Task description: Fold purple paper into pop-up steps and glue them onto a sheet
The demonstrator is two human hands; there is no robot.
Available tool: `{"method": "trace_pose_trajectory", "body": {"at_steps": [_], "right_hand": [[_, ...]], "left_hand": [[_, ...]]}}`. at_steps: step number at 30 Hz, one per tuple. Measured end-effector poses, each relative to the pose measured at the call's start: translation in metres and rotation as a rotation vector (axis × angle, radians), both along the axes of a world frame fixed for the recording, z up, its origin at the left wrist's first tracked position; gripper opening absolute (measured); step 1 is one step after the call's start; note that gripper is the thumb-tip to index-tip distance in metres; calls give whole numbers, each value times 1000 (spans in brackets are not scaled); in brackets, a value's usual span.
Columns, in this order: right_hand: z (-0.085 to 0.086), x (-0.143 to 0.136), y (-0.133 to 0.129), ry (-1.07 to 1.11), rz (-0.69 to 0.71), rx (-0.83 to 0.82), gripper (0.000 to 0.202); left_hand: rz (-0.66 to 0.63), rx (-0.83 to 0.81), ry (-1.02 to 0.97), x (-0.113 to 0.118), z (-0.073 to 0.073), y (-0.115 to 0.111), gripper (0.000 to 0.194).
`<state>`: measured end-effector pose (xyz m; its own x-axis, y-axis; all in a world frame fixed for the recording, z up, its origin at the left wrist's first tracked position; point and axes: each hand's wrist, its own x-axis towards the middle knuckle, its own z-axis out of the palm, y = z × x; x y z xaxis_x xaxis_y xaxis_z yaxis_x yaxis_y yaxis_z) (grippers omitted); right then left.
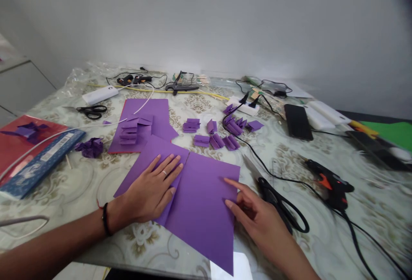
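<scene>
A folded sheet of purple paper [204, 203] lies on the table in front of me, with a crease running down its middle. My left hand [152, 190] rests flat on its left part, fingers stretched out. At the right edge of the sheet, my right hand [257, 215] touches the paper with the index fingertip and thumb, which are apart; its other fingers are curled and partly hidden. Black-handled scissors [273, 196] lie partly behind the right hand, blades open slightly. Beyond the sheet sit several small folded purple paper pieces [216, 141].
A hot glue gun [331, 183] and its cord lie at right, near a black phone [298, 121]. Left are crumpled purple paper [90, 147], a blue-and-red packet [41, 164] and other scissors [92, 111]. A power strip [244, 105] stands at the back.
</scene>
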<state>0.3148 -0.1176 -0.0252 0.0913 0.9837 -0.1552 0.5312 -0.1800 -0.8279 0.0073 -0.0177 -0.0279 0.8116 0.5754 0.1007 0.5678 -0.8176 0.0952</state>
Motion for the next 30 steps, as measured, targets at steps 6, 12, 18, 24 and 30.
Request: {"method": "trace_pose_trajectory", "body": {"at_steps": [6, 12, 18, 24, 30], "right_hand": [[3, -2, 0, -91, 12, -15, 55], [3, 4, -1, -55, 11, -12, 55], [2, 2, -11, 61, 64, -85, 55], [-4, -3, -13, 16, 14, -59, 50], [4, -10, -18, -72, 42, -42, 50]], "left_hand": [[3, 2, -10, 0, -4, 2, 63], [2, -11, -9, 1, -3, 1, 64], [-34, -15, -16, -1, 1, 7, 65], [-42, -9, -49, -9, 6, -5, 65], [-66, -16, -19, -19, 0, -16, 69]]}}
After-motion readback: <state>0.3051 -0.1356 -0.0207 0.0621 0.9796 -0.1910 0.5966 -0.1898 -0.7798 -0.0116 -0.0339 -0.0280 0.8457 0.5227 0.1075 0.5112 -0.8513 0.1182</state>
